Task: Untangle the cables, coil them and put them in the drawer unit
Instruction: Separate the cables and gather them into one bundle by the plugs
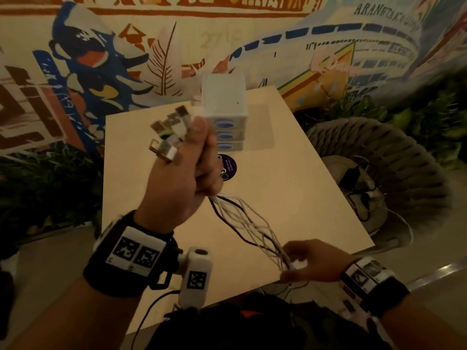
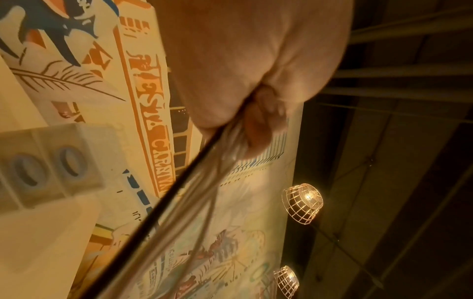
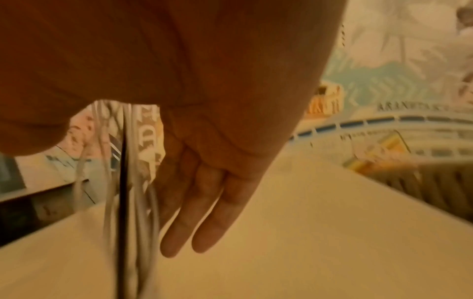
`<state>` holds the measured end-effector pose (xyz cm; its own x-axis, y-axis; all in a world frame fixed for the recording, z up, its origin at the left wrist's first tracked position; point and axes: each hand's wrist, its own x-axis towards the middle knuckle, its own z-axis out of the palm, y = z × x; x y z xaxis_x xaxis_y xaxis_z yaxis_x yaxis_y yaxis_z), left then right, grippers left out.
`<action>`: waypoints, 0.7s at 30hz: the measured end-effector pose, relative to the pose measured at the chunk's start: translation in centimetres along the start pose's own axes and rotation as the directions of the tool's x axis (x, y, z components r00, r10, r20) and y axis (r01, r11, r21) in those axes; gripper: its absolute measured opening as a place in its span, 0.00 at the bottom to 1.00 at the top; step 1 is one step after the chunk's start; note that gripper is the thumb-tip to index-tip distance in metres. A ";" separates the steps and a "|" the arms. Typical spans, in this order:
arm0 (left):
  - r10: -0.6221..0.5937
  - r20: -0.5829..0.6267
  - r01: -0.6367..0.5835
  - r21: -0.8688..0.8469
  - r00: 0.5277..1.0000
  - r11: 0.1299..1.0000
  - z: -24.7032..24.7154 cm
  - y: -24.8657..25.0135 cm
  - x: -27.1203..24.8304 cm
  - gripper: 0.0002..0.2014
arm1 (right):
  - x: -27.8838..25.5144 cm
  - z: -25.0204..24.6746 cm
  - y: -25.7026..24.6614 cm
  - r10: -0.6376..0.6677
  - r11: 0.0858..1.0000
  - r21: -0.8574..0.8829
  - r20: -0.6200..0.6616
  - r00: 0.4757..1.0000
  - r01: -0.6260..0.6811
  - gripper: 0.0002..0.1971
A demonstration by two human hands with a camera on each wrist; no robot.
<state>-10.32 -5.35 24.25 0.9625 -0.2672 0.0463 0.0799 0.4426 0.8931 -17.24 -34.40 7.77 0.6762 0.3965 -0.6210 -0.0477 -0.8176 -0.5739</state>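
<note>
My left hand [image 1: 187, 173] is raised over the table and grips a bundle of cables [image 1: 247, 223], mostly white with one black. Their USB plugs [image 1: 169, 132] stick out above the fist. The bundle slopes down to the right to my right hand [image 1: 310, 261], which pinches it low near the table's front right edge. In the left wrist view the cables [image 2: 179, 202] leave the closed fist [image 2: 256, 70]. The right wrist view shows the cables [image 3: 122, 172] passing by the thumb, with two fingers [image 3: 204, 212] straight. The white drawer unit [image 1: 227, 107] stands at the table's far side, its three drawers closed.
The pale table [image 1: 290, 173] carries a round purple sticker [image 1: 228, 166] in front of the drawer unit. A woven chair [image 1: 404, 157] at the right holds a black adapter with more cables [image 1: 353, 180]. Plants and a painted wall surround the table.
</note>
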 end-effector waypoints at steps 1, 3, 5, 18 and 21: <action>-0.021 0.074 0.022 -0.011 0.997 1.000 0.4 -0.2 -0.1 0.16 | -0.6 -1.7 -1.6 -0.031 1.000 -0.003 -0.003 1.000 0.031 0.32; -0.050 0.213 0.059 -0.037 0.976 0.998 1.3 -0.7 -0.2 0.16 | -2.0 -5.0 -5.7 -0.143 0.989 0.030 -0.047 0.989 0.145 0.42; -0.037 0.312 0.033 0.016 0.949 0.999 2.2 -1.0 0.0 0.17 | -2.8 -7.8 -10.1 -0.302 0.949 0.054 -0.108 0.947 0.309 0.42; 0.012 0.007 -0.013 0.218 1.000 0.976 1.8 0.8 1.8 0.16 | 4.3 -5.2 -17.5 -0.456 0.576 0.762 0.000 0.890 0.295 0.20; -0.005 -0.035 0.012 0.198 0.999 0.980 1.4 0.2 1.5 0.14 | 4.8 -5.3 -16.9 -0.426 0.634 0.716 0.007 0.905 0.293 0.24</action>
<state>-9.21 -6.89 25.16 0.9706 -0.2391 0.0261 0.0385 0.2614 0.9644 -9.26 -20.88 17.29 0.6270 0.7100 -0.3206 -0.3582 -0.1028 -0.9280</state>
